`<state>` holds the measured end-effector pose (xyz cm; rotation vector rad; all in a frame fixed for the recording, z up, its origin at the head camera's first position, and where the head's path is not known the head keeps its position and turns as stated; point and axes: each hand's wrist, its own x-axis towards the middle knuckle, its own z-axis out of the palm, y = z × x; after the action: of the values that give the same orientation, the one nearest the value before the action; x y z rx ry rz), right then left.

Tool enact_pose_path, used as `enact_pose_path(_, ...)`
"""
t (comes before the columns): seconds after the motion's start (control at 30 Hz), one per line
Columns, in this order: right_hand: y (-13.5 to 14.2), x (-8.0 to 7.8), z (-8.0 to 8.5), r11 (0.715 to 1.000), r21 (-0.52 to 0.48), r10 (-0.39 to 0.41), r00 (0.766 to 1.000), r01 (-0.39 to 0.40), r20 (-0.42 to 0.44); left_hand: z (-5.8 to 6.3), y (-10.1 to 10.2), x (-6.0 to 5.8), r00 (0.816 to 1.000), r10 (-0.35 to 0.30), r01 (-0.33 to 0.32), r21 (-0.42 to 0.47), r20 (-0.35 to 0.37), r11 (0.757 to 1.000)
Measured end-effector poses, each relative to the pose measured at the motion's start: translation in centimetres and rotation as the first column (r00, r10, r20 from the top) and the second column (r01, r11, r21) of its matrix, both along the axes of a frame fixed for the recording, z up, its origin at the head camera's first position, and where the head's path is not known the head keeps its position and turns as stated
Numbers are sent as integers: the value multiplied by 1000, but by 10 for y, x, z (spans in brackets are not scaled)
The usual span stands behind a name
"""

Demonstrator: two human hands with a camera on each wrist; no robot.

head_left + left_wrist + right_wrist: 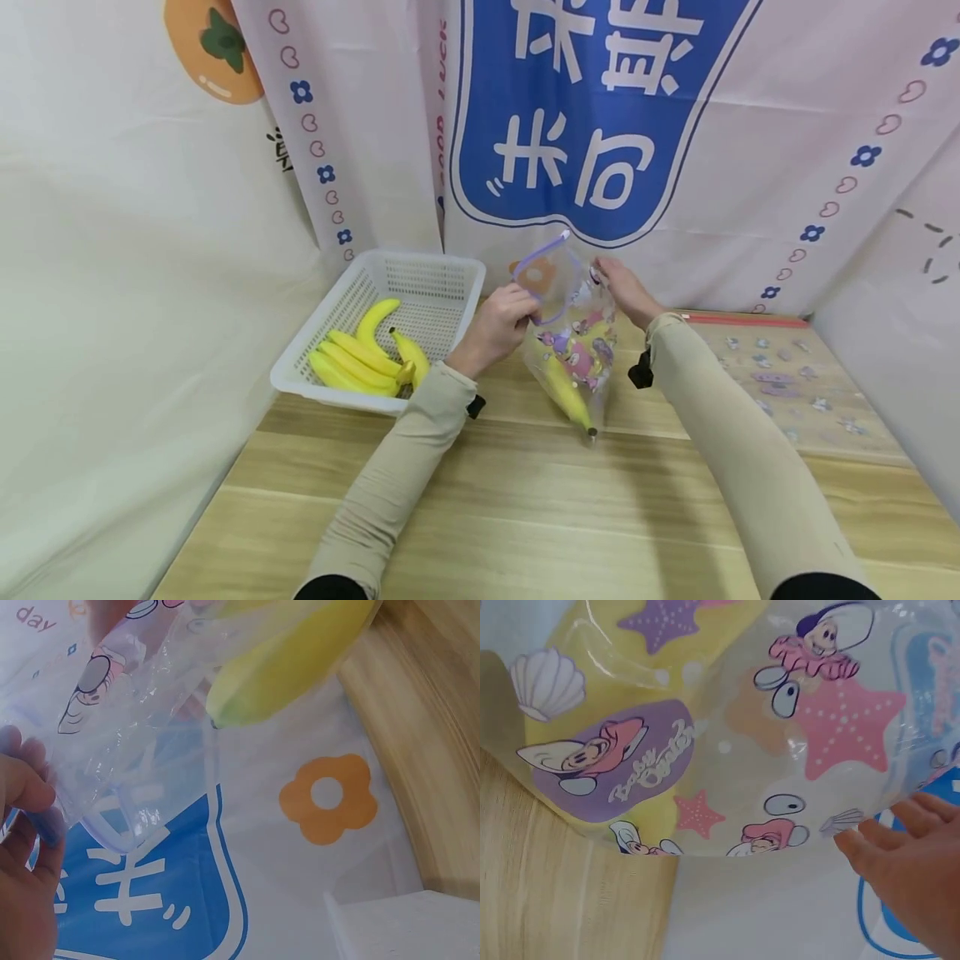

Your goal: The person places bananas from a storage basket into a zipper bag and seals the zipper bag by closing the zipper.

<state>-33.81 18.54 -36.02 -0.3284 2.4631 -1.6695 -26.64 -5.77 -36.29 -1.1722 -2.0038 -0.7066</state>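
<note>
A clear zip bag with printed cartoon shells and starfish stands on the table, its purple zip mouth gaping toward the left. Inside it a yellow banana slants downward, and more yellow shows behind the print. My left hand pinches the bag's zip edge; in the left wrist view that hand has thumb and fingers on the rim. On the far side, my right hand touches the bag. In the right wrist view its fingers look fairly straight against the printed bag.
Left of the bag is a white plastic basket holding several bananas. At the right, a flat printed bag with a red strip lies on the wooden table. A printed cloth hangs behind.
</note>
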Motion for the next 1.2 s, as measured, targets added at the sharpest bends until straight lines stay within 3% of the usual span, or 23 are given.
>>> enact_pose_path(0.17,-4,-3,-3,997,-79,11,1000,-11,-1,0,-4,-1,1000,-9,9,8,-14,1000)
enact_pose_path(0.33,1,-8,-15,997,-82,3,1000,-3,-7,1,-10,-2,998,58,-59,37,24,998)
enact_pose_path(0.6,7,1,-10,998,-45,44,999,-43,23,2,-16,-3,983,137,-147,80,118,986)
enact_pose_path(0.87,2,2,-3,965,-246,116,989,-91,87,-1,-16,-3,990,104,-112,86,100,990)
enact_pose_path(1.03,-1,3,2,958,-280,100,988,-64,120,-1,-17,-2,993,75,-85,104,95,991)
enact_pose_path(1.2,-3,6,7,955,-296,67,990,-28,124,0,-19,-1,989,90,-104,119,116,987)
